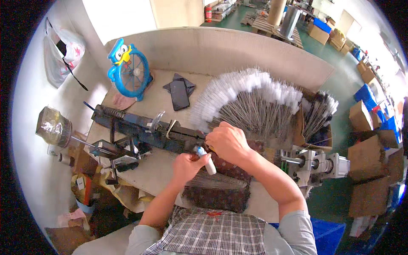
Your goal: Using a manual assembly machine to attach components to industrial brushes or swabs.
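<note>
Near the middle of the bench my left hand [188, 167] is closed around a small white bottle [209, 165] with a light-blue end, its thumb lying across it. The bottle slants, blue end up toward the dark machine. Just right of it, my right hand [228, 142] is closed with curled fingers at the right end of the long dark metal machine [146, 129]. Whatever its fingertips hold is hidden. Beyond that hand a large fan of wire-stemmed brushes [255, 102] with white bristle heads is spread out. Below my hands, thin wires [219, 182] lie on a dark brown pad [216, 197].
A blue duck-shaped fan [131, 72] and a black phone [179, 94] stand and lie at the back left. A motor [338, 165] with a shaft is at the right edge, beside a cardboard box [316, 140] of dark brushes. A low board [229, 46] borders the bench's far side.
</note>
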A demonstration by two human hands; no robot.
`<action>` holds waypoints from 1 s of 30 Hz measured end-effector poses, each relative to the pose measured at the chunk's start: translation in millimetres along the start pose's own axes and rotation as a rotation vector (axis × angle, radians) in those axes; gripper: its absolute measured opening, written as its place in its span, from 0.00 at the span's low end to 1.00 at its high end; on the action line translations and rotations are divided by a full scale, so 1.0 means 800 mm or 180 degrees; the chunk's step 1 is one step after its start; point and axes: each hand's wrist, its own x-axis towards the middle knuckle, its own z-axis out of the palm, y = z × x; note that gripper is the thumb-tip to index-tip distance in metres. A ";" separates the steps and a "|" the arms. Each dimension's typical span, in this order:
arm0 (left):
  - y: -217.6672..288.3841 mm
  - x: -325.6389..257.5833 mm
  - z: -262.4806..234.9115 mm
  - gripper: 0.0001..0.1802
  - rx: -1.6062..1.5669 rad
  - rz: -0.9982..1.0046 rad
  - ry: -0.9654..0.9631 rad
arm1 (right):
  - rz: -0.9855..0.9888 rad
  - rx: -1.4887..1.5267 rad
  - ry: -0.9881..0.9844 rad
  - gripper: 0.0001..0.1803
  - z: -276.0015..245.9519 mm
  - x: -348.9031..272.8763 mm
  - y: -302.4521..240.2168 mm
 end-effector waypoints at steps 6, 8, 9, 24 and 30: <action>0.002 -0.005 0.037 0.10 -0.3058 -0.0467 -0.0495 | -0.0096 0.0593 0.1035 0.04 -0.034 -0.067 0.011; -0.023 -0.010 0.069 0.08 -0.3455 -0.0269 -0.0431 | -0.0050 0.0761 0.0762 0.05 -0.012 -0.091 0.011; -0.031 -0.012 0.078 0.06 -0.3885 -0.0072 -0.0341 | -0.0037 0.0923 0.0451 0.07 -0.002 -0.098 0.011; -0.184 -0.006 -0.050 0.20 -0.3558 -0.1285 0.0892 | 0.0021 0.0658 -0.0027 0.06 0.053 -0.086 0.015; -0.179 -0.026 -0.109 0.14 -0.4345 -0.1592 0.1464 | 0.0180 0.1172 -0.0112 0.09 0.047 -0.083 0.013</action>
